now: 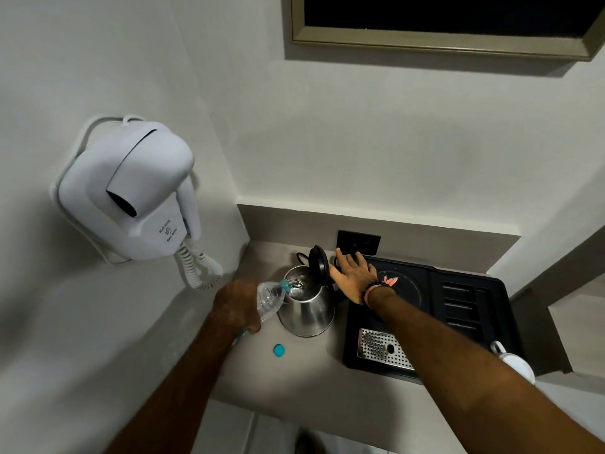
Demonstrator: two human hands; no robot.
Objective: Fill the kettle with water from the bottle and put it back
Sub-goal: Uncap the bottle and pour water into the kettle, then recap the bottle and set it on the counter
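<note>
A steel kettle [307, 309] stands on the grey counter [294, 388] with its black lid [319, 264] flipped up. My left hand [236, 306] grips a clear plastic bottle [270, 299], tilted so that its mouth sits over the kettle's opening. Water shows inside the kettle. My right hand [353, 275] is spread flat with fingers apart, just right of the lid and above the kettle's handle, holding nothing. The bottle's teal cap [279, 350] lies on the counter in front of the kettle. The round kettle base [404, 286] sits on the black tray under my right wrist.
A black tray [465, 309] with a perforated metal drip plate [381, 348] fills the counter's right side. A white cup [514, 360] stands at its right front corner. A wall socket [359, 242] is behind the kettle. A white wall hair dryer [131, 198] with a coiled cord hangs at left.
</note>
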